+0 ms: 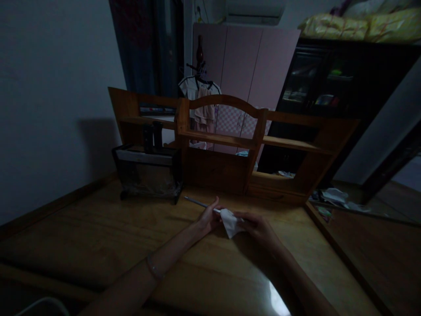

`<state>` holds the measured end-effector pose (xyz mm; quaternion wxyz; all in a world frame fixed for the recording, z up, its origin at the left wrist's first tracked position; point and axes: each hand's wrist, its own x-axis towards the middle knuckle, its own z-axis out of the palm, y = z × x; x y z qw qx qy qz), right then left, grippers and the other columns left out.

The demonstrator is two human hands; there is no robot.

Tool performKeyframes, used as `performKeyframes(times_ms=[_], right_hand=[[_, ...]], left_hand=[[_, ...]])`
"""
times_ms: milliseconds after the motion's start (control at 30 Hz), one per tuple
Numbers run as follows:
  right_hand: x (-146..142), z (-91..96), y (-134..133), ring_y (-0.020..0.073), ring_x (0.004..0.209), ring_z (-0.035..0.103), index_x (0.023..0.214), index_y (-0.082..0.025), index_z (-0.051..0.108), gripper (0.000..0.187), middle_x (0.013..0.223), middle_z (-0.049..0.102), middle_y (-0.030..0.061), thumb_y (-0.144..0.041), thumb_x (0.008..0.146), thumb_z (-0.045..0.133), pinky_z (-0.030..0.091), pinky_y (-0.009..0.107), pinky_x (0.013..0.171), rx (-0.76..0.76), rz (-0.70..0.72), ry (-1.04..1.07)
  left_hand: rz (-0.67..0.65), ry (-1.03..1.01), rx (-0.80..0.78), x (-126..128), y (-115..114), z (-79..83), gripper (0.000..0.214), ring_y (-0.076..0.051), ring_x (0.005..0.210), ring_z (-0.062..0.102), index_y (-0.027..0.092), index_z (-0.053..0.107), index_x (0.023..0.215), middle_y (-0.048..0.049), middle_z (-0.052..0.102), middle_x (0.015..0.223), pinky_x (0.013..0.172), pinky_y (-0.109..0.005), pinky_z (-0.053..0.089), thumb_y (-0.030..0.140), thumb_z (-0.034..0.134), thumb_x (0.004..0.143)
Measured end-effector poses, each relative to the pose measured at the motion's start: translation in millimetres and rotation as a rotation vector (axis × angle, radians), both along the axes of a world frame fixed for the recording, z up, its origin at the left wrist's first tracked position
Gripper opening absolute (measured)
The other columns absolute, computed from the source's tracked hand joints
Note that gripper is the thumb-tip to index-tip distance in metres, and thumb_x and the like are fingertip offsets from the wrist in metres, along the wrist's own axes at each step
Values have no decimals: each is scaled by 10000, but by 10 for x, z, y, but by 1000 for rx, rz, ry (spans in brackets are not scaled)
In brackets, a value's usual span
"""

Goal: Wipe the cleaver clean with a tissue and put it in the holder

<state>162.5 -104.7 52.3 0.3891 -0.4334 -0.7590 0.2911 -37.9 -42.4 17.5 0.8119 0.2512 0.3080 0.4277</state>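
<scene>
A slim pen-like stick (196, 202), grey toward its far tip and white nearer the tissue, is held in my left hand (208, 219). The fingers are closed around it and the thumb points up; its tip juts out to the left. In my right hand (256, 226), pinched fingers grip a white tissue (230, 223), which wraps over the stick's right end and hangs down in a corner. Both hands are close together above the wooden tabletop (197, 272). Dim light leaves the stick's exact kind unclear, and its right end is hidden.
Behind my hands stands a wooden shelf unit (217, 169) along the table's back. A dark box-shaped appliance (146, 171) on small feet sits at the back left, two black upright objects (153, 137) by its top. The table's raised right edge (345, 256) runs toward me.
</scene>
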Motion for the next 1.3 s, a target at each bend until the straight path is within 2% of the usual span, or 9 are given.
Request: performKeyframes(times_ms=[133, 300, 500, 667, 767, 900, 1000, 1200, 1300], right_hand=[[19, -78, 2, 249, 918, 680, 1134, -293, 664, 316, 1096, 699, 48, -262, 842, 549, 513, 368, 812, 148, -48, -171], [54, -2, -25, 247, 887, 688, 1200, -298, 622, 488, 1080, 705, 42, -112, 752, 561, 518, 322, 763, 234, -5, -357], [41, 27, -24, 222, 772, 697, 1061, -309, 691, 299, 962, 738, 24, -225, 787, 604, 513, 287, 695, 238, -39, -257], [33, -81, 16, 217, 767, 692, 1093, -265, 672, 274, 992, 727, 74, -249, 865, 522, 495, 294, 693, 300, -76, -456], [22, -131, 27, 227, 767, 691, 1109, -248, 660, 282, 971, 728, 92, -239, 867, 516, 490, 298, 684, 305, -120, -485], [-21, -164, 29, 221, 746, 687, 1018, -242, 684, 222, 922, 732, 74, -262, 850, 542, 491, 304, 691, 260, -215, -353], [-43, -122, 34, 209, 742, 681, 963, -236, 677, 190, 879, 727, 53, -314, 842, 554, 499, 295, 673, 180, -302, -102], [203, -32, 165, 205, 737, 643, 873, -173, 639, 268, 805, 686, 57, -425, 794, 592, 488, 292, 633, 158, -576, 360], [367, -78, 240, 189, 702, 618, 891, -174, 624, 279, 781, 666, 37, -426, 773, 615, 480, 285, 610, 88, -597, 475]], left_hand=[[-3, 5, 1, 6, 7, -12, 439, -118, 485, 529, 128, 586, 713, -26, 593, 579, 475, -208, 376, 549, 540, 829], [-16, -28, -11, 1, -10, 30, 450, -90, 435, 468, 122, 581, 681, -12, 562, 544, 447, -193, 356, 541, 533, 838], [-7, 3, -16, -11, -46, 84, 439, -138, 539, 567, 119, 591, 729, -45, 614, 624, 519, -224, 433, 534, 516, 850], [-17, -15, -7, -9, -28, 65, 430, -127, 524, 555, 120, 579, 718, -34, 600, 615, 516, -218, 429, 525, 522, 850], [5, -11, -31, -7, -21, 59, 415, -127, 528, 557, 129, 563, 704, -32, 595, 613, 522, -217, 431, 517, 532, 847], [-35, -39, -2, -9, -19, 59, 443, -100, 420, 459, 143, 545, 669, 10, 501, 498, 521, -233, 433, 546, 508, 848], [-87, -66, 33, -14, -3, 40, 477, -83, 361, 379, 143, 544, 667, 29, 449, 458, 515, -252, 437, 579, 477, 849], [-175, -41, 94, -41, 29, -20, 550, -144, 381, 454, 146, 560, 710, 31, 387, 400, 479, -264, 432, 626, 347, 873], [-174, -28, 90, -48, 15, -8, 563, -156, 402, 479, 145, 564, 710, 28, 393, 399, 531, -296, 468, 629, 329, 876]])
